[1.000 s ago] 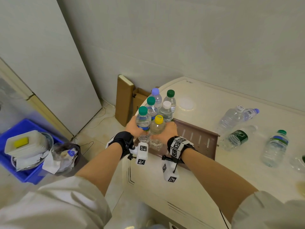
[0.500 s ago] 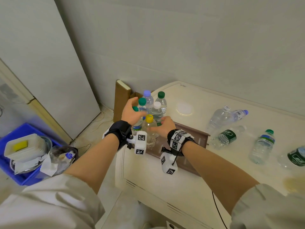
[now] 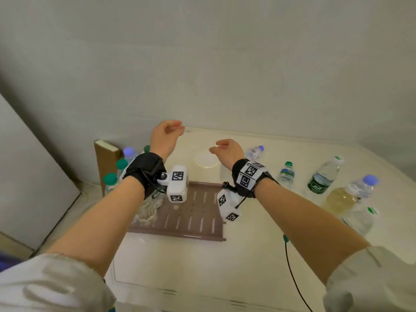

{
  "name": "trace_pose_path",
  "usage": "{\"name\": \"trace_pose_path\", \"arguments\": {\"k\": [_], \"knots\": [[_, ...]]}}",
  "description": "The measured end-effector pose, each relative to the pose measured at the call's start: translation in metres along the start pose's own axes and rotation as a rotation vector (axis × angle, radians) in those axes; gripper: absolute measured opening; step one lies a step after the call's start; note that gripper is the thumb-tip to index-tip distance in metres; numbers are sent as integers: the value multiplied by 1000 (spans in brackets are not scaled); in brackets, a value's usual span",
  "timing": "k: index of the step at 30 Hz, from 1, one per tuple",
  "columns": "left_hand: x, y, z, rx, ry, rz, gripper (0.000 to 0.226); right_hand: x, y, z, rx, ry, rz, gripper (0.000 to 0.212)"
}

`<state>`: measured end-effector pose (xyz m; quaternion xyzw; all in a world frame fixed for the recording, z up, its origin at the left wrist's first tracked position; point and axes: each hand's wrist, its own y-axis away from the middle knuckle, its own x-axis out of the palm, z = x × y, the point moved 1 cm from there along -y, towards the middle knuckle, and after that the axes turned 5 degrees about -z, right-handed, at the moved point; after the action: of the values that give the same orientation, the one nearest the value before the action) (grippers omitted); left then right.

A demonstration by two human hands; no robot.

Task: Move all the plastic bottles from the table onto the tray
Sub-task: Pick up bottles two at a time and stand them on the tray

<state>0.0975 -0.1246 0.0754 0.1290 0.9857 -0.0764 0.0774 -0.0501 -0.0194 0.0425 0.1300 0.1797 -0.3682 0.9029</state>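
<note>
A brown slotted tray [image 3: 198,212] lies on the cream table [image 3: 202,262]. Several upright plastic bottles stand at the tray's left end, partly hidden by my left forearm; green caps [image 3: 110,177] and a lilac cap [image 3: 128,152] show. My left hand [image 3: 164,137] is raised above the table behind the tray, fingers loosely curled, holding nothing. My right hand [image 3: 227,150] hovers to its right, fingers apart and empty. Loose bottles sit on the table to the right: a small green-capped one [image 3: 286,173], a green-labelled one [image 3: 323,176], a yellowish one [image 3: 341,199], and a lying one [image 3: 254,152].
A brown cardboard piece [image 3: 104,163] leans beside the table's left end. A grey wall stands behind the table. A black cable [image 3: 292,273] runs over the table's front right. The table's front edge is near my elbows.
Both hands have let go of the bottles on the tray and lifted up and back toward the wall. The view has swung right, so more loose bottles show.
</note>
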Motion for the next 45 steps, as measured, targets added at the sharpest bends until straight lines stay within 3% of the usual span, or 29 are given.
{"name": "trace_pose_path", "arguments": {"k": [2, 6, 14, 21, 27, 31, 36, 45], "knots": [[27, 5, -6, -8, 18, 96, 13, -31, -5, -8, -1, -31, -83, 28], [91, 20, -18, 10, 33, 236, 11, -98, -10, -20, 8, -83, -231, 21], [210, 53, -30, 27, -1, 425, 15, -226, -15, -46, 7, -104, -469, 24], [289, 87, -14, -29, -53, 532, 15, -305, -16, -112, 150, -98, -599, 27], [333, 108, 8, -140, -113, 617, 25, -333, -4, -173, 294, -111, -618, 30], [353, 120, 23, -168, -181, 669, 29, -329, 11, -201, 343, -147, -619, 45], [382, 136, 34, -198, -239, 808, 47, -305, 33, -225, 388, -171, -527, 56], [420, 162, 57, -57, -361, 1004, 74, -284, 48, -241, 345, -268, -561, 49]]}}
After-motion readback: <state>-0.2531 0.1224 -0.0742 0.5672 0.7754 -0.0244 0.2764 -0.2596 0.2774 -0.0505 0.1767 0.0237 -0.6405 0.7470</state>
